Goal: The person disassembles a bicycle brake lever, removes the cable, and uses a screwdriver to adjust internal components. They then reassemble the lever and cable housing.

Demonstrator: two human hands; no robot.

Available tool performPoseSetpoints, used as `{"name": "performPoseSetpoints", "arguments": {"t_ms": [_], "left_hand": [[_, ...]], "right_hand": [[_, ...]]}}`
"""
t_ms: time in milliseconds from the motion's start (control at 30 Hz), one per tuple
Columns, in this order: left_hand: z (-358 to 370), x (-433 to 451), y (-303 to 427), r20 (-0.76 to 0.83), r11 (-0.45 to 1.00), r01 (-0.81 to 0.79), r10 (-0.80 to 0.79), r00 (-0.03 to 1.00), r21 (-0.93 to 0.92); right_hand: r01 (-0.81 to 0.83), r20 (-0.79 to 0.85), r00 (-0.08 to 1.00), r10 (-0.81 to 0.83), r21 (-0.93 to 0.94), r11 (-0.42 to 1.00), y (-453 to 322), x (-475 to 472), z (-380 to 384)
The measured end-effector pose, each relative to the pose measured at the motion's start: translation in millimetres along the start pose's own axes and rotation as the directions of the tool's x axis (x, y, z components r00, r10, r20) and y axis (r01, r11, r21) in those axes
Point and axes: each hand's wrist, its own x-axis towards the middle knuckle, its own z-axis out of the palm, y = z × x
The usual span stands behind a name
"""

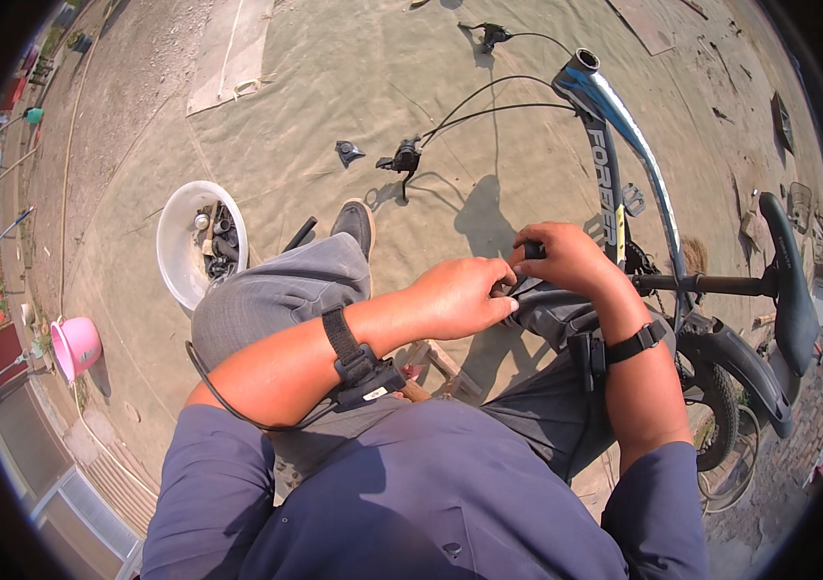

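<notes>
My right hand (pixel 555 254) is curled around a small black part (pixel 533 251), possibly a cylindrical one, whose full shape is hidden. The fingertips of my left hand (pixel 471 296) meet those of my right hand above my right knee; whether they pinch anything cannot be seen. To the right stands a blue, black and white bicycle frame (pixel 604 181) with its head tube open at the top and a black saddle (pixel 789 283). Cables run from it to a brake and shift lever (pixel 406 156) and to another lever (pixel 491 35), both lying on the ground cloth.
A white tub (pixel 165 246) with metal parts and tools stands beside my left knee. Beyond my shoe lies a small dark part (pixel 348 152). A pink bucket (pixel 78 346) is at the far left. The rear wheel (pixel 720 420) and black mudguard (pixel 734 355) are at the right.
</notes>
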Motion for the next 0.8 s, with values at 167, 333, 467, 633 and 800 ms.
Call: {"name": "performPoseSetpoints", "arguments": {"t_ms": [167, 333, 467, 633, 800], "left_hand": [[-8.8, 18.9, -35.0, -0.08, 0.995, 0.1, -0.1, 0.992, -0.005], [-54.8, 37.9, -95.3, -0.228, 0.905, 0.404, -0.369, 0.901, 0.133], [-100.6, 51.8, -132.3, -0.406, 0.791, 0.504, -0.358, 0.841, 0.347], [-129.0, 87.9, -166.2, -0.39, 0.71, 0.533, -0.378, 0.84, 0.46], [-131.5, 121.9, -203.1, -0.359, 0.696, 0.526, -0.39, 0.848, 0.488]], "right_hand": [[-0.082, 0.14, 0.988, 0.068, 0.097, 0.992, 28.6, 52.0, 30.1], [-0.241, 0.165, 0.966, 0.198, 0.3, 0.923, 57.0, 107.1, 69.8], [-0.366, 0.248, 0.927, 0.28, 0.455, 0.812, 65.6, 140.9, 103.5], [-0.42, 0.323, 0.905, 0.278, 0.564, 0.711, 84.3, 166.4, 132.6], [-0.446, 0.296, 0.894, 0.336, 0.514, 0.732, 110.0, 182.3, 154.7]]}}
